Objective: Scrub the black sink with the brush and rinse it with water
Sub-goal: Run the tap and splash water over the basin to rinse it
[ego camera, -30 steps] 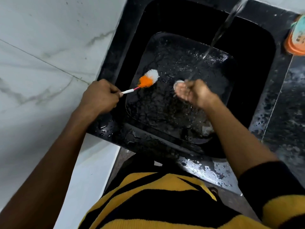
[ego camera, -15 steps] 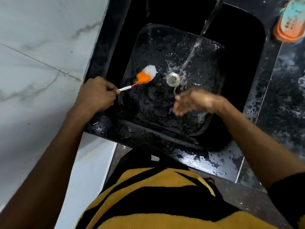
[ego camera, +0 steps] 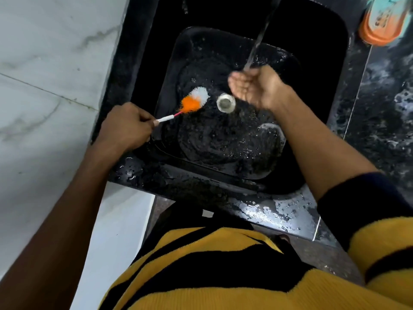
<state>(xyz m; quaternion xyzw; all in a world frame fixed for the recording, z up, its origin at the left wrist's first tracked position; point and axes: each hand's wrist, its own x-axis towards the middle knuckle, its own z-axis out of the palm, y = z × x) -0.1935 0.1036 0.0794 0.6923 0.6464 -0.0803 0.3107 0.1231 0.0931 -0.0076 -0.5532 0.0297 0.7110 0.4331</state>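
Orange-white brush (ego camera: pixel 194 101) clenched in left hand (ego camera: pixel 125 127) | right hand (ego camera: pixel 257 87) seemingly cupped, grip empty, under water (ego camera: pixel 257 43)

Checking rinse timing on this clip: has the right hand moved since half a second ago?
Yes. The right hand has gone from the near side of the drain to its far right side, up under the water stream.

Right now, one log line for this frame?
left hand: grips brush | right hand: cupped under water stream | sink: wet
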